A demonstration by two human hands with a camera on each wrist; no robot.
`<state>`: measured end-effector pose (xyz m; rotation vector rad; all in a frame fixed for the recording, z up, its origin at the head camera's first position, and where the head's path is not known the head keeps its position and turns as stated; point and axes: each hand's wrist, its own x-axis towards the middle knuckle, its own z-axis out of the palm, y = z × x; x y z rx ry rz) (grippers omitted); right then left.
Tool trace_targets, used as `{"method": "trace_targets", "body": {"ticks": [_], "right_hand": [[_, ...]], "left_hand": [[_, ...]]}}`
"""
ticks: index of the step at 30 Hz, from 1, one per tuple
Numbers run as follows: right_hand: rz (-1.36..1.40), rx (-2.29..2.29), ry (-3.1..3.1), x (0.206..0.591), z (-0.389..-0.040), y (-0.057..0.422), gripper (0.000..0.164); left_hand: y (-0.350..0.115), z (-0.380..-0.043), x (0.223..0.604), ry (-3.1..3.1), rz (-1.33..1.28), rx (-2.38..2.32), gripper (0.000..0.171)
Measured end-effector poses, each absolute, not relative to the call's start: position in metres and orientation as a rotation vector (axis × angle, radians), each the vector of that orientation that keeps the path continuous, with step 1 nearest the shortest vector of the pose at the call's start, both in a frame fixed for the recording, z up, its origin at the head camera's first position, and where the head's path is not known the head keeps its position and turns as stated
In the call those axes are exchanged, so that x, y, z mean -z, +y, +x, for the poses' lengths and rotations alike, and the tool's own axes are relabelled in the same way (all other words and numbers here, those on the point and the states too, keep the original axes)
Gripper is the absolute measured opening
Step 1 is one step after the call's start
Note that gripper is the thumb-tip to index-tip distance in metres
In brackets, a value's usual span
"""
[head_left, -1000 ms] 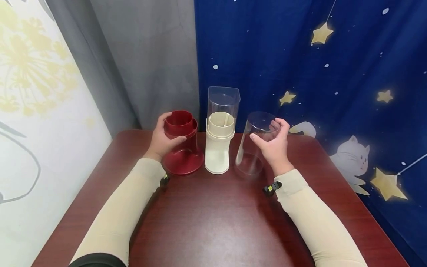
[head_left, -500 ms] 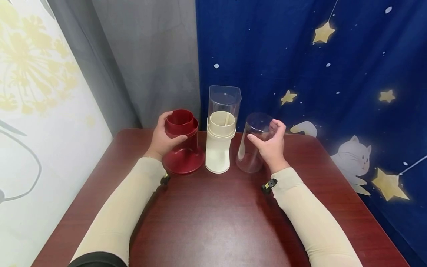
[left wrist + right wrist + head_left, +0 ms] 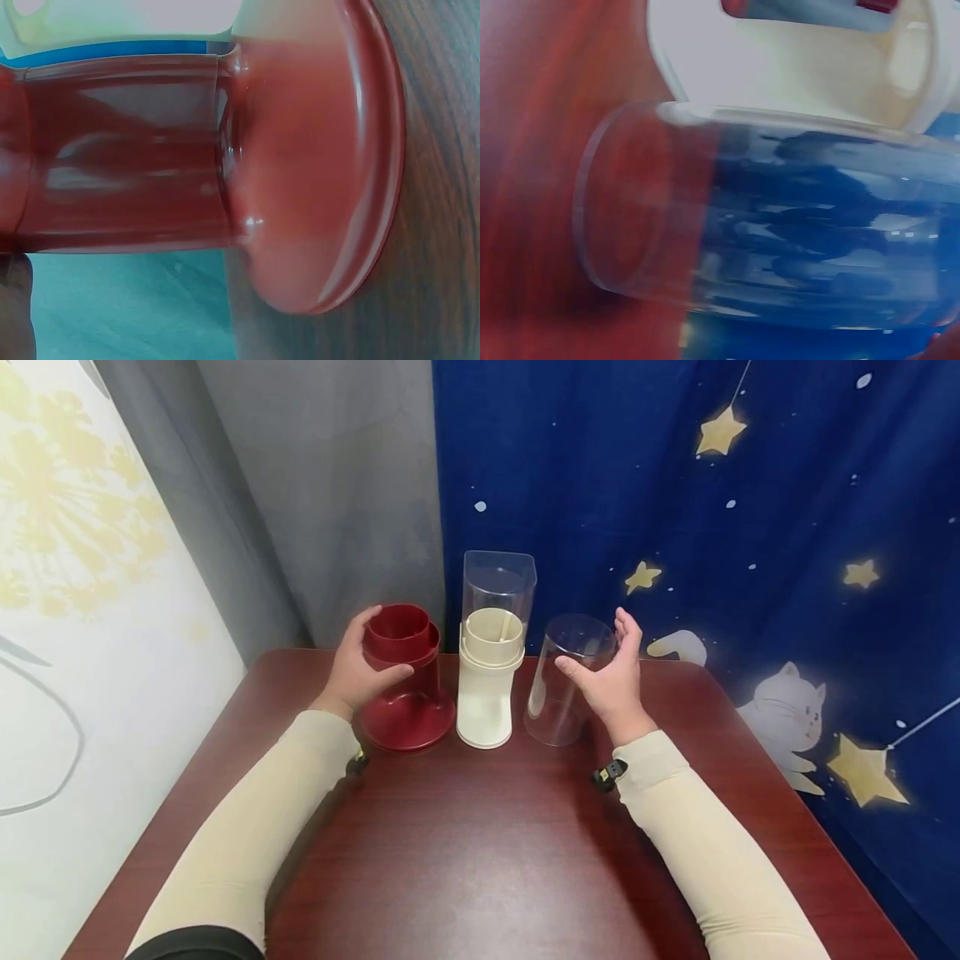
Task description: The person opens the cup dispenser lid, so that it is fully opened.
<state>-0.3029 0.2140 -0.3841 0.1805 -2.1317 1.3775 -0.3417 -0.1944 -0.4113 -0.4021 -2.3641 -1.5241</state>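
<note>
A red plastic stand point(image 3: 402, 693) with a round base and ring-shaped top stands upright at the table's back left. My left hand point(image 3: 354, 670) grips its upper ring, thumb across the front and fingers at the left side. In the left wrist view, the red stand point(image 3: 127, 157) fills the middle, with part of a finger at the lower left. A clear plastic cylinder point(image 3: 558, 693) stands upright on the right. My right hand point(image 3: 613, 681) is at its right side, fingers spread and extended beyond the rim, thumb overlapping its front. The clear cylinder point(image 3: 780, 225) lies across the right wrist view.
Between them stands a cream stand point(image 3: 486, 702) with a clear, flat-backed container point(image 3: 501, 578) rising behind its ring. All stand on a dark red wooden table point(image 3: 480, 843). A grey curtain point(image 3: 337, 485) and a blue star-patterned curtain point(image 3: 585, 460) hang behind.
My right hand's fingers have straightened and spread away from the clear cylinder, which now stands more upright than a second ago. The left hand keeps its place at the red stand.
</note>
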Motion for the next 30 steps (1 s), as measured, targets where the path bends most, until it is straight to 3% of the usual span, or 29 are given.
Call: {"method": "trace_targets", "body": {"ticks": [11,16,22,30], "right_hand": [[0.379,-1.456,-2.042,0.315,-0.298,0.204,0.123],[0.421,-1.444,-2.200,0.287,-0.304,0.186,0.124],[0.518,-1.388,-2.401,0.267,-0.317,0.162,0.108],[0.606,-1.276,-2.612,0.262,-0.332,0.142,0.105]], "left_hand": [[-0.176,-0.329,0.356,-2.143,-0.577,1.350,0.103],[-0.138,-0.316,0.339,-2.057,-0.675,1.363,0.118],[-0.094,-0.307,0.338,-2.111,-0.679,1.550,0.112],[-0.059,-0.313,0.364,-2.198,-0.615,1.642,0.129]]}}
